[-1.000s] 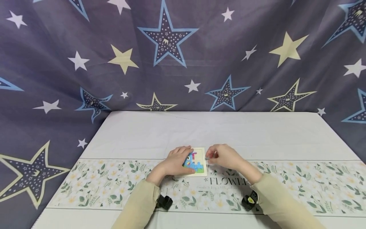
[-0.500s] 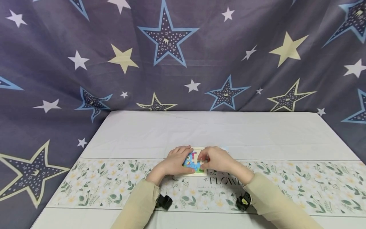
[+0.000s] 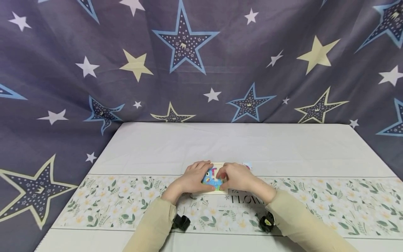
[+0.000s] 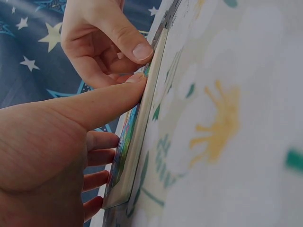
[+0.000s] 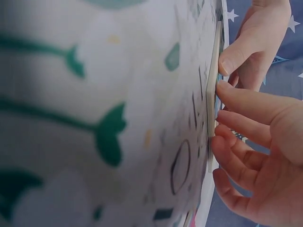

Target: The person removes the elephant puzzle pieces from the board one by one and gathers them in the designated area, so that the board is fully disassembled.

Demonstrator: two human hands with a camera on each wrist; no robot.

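Note:
A small square jigsaw puzzle in a pale frame lies flat on the table, its picture mostly blue with pink and green parts. My left hand holds it from the left, thumb over the near edge and fingers toward the far edge. In the left wrist view the left thumb lies straight along the frame. My right hand is over the right half of the puzzle, thumb and index finger at its surface, pinching a puzzle piece that the fingers mostly hide. The two thumbs are close together in the right wrist view.
Beyond the right hand a light blue and pink piece lies on the table. A white tablecloth with a flowered band covers the table. A dark star-printed curtain hangs behind the far edge.
The right hand has moved left from beside the frame onto the puzzle's right half, carrying a small piece. The light blue and pink piece behind it has come into view. The left hand stays put.

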